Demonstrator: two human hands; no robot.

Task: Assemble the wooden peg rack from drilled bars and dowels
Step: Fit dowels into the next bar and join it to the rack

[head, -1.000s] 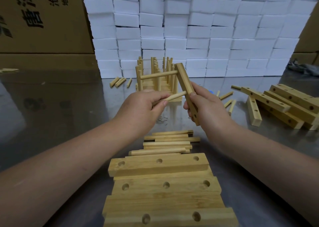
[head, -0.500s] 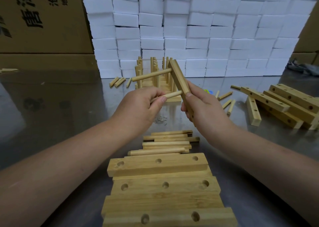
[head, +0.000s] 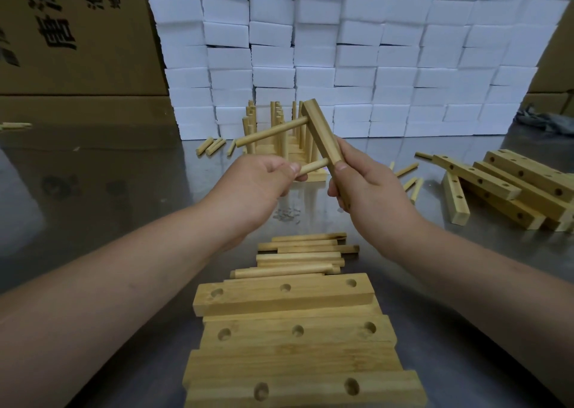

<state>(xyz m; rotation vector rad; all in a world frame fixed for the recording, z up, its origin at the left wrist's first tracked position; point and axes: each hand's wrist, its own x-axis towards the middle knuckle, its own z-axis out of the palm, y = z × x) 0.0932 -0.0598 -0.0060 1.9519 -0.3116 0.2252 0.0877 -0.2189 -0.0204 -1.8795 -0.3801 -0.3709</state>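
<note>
My right hand [head: 369, 187] grips a drilled wooden bar [head: 323, 136] held tilted above the steel table. One dowel [head: 270, 132] sticks out of the bar's top hole toward the left. My left hand [head: 254, 187] pinches a second dowel [head: 313, 167] whose far end meets the bar's middle. Loose dowels [head: 301, 257] lie in a row in front of me, with several drilled bars [head: 282, 294] stacked nearest to me.
Finished peg racks [head: 279, 134] stand behind my hands, before a wall of white foam blocks [head: 341, 50]. More drilled bars [head: 512, 184] are piled at the right, with scattered short dowels [head: 211, 145] on the table. Cardboard boxes [head: 71, 35] fill the left.
The bar with its top dowel has tilted slightly and shifted a little left and up. My left hand keeps the second dowel at the bar's middle hole.
</note>
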